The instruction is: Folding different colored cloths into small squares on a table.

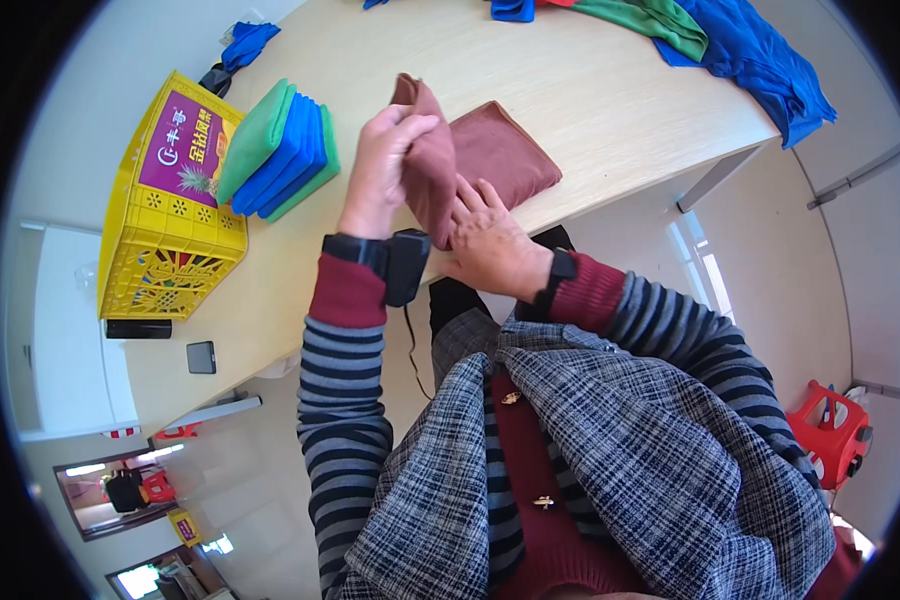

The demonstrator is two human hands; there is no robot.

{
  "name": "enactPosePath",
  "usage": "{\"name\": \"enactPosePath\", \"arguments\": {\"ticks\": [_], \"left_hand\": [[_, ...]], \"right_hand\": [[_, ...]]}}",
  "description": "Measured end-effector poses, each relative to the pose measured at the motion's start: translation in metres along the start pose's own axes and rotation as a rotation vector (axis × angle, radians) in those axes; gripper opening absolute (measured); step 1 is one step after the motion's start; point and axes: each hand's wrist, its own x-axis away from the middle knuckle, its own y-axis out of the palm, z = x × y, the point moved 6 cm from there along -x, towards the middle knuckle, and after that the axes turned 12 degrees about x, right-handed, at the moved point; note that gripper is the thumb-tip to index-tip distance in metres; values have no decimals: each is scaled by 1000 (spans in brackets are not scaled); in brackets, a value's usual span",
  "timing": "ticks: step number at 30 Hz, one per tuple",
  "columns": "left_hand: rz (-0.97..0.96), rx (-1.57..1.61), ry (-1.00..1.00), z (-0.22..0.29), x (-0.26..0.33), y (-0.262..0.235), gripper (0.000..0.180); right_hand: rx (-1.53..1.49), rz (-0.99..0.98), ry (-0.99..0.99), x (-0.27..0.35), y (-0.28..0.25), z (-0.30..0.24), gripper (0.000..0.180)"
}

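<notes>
A brown cloth (502, 155) lies partly folded near the table's front edge. My left hand (378, 165) grips its left part, thumb on top, and holds that flap up off the table. Fingers stretched, my right hand (498, 245) lies on the cloth's near side, beside the raised flap. To the left of my left hand stands a stack of folded green and blue cloths (288, 150), leaning near the crate.
A yellow plastic crate (165, 240) stands on the table (360, 45) at the left, with a small dark flat device (201, 357) nearer me. Loose blue cloths (745, 65) and a green cloth (660, 22) hang over the far right edge. A red stool (820, 430) is on the floor, right.
</notes>
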Motion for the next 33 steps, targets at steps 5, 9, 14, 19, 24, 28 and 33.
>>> {"name": "enactPosePath", "arguments": {"ticks": [5, 9, 14, 19, 24, 28, 33], "left_hand": [[10, -372, -117, -39, -27, 32, 13], [6, -620, -154, -60, -32, 54, 15], [40, -790, -89, -74, -33, 52, 20], [34, -445, 31, -45, -2, 36, 22], [-80, -1126, 557, -30, 52, 12, 33], [-162, -1270, 552, -59, 68, 6, 44], [-188, -1373, 478, -70, 72, 2, 52]], "right_hand": [[-54, 83, -36, 42, -3, 5, 71], [-83, 8, -80, 46, 6, 7, 69], [-107, -116, -112, 45, 2, 6, 69], [-141, 169, -43, 51, 6, 13, 70], [-167, 253, -16, 54, 5, 17, 70], [-158, 133, -61, 53, -7, 14, 68], [-643, -270, -10, 40, -61, 39, 60]]}}
